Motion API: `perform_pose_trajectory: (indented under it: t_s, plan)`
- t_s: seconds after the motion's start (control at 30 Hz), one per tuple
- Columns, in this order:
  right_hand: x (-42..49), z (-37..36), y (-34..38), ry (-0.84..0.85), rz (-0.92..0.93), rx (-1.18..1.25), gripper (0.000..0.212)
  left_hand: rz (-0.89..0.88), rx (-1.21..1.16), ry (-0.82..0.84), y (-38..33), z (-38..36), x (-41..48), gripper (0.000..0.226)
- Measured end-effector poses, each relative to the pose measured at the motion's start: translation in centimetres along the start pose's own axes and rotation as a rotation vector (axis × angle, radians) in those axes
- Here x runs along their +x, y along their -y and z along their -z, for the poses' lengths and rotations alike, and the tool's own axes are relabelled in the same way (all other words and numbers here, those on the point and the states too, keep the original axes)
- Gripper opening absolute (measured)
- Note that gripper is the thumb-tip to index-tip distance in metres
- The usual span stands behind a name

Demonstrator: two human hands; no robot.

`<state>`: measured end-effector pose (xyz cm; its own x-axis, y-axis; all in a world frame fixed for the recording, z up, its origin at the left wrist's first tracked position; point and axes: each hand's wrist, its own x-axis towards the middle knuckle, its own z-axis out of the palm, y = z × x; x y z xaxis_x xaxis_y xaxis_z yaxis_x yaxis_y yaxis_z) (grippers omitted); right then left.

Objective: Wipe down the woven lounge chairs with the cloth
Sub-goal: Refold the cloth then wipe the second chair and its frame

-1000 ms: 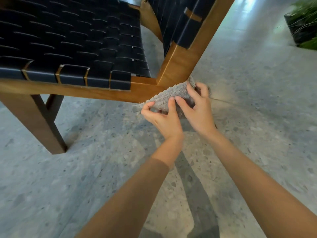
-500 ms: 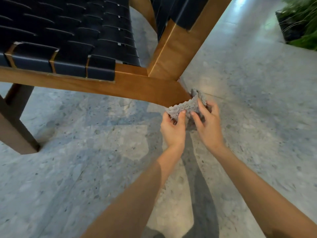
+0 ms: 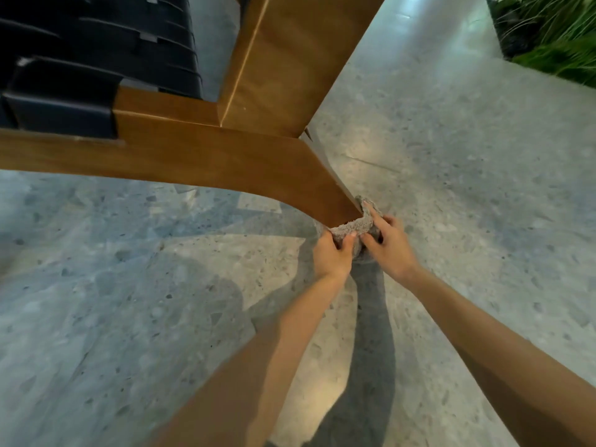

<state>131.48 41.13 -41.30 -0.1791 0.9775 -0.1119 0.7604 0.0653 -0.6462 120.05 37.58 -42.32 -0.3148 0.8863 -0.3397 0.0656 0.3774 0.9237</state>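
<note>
Your left hand (image 3: 332, 257) and right hand (image 3: 391, 246) both pinch the grey cloth (image 3: 353, 226), bunched around the lower edge of the wooden chair leg (image 3: 283, 175). Open floor (image 3: 467, 195) spreads right of the leg; the woven seat (image 3: 96, 62) sits upper left.

Speckled grey terrazzo floor (image 3: 467, 195) spreads everywhere. A dark planter (image 3: 507, 33) holding green, grass-like leaves (image 3: 562, 50) stands on it. Just left of the planter the floor gleams with pale light; farther from the planter, soft shadows darken it.
</note>
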Motion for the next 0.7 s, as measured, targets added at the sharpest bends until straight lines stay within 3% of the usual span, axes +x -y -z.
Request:
perform_pose_trajectory:
  t_s: [0.23, 0.33, 0.7]
  plan:
    - [-0.1, 0.5, 1.0, -0.028, 0.012, -0.011, 0.050, -0.002, -0.034, -0.057, -0.6, 0.6, -0.3, 0.025]
    - [-1.2, 0.5, 2.7, -0.132, 0.074, -0.005, 0.048, 0.008, -0.132, -0.108, -0.9, 1.8, -0.9, 0.017]
    - [-4.4, 2.5, 15.3, -0.483, 0.394, 0.069, 0.045, -0.114, -0.453, -0.345, -6.8, 11.1, -5.1, 0.021]
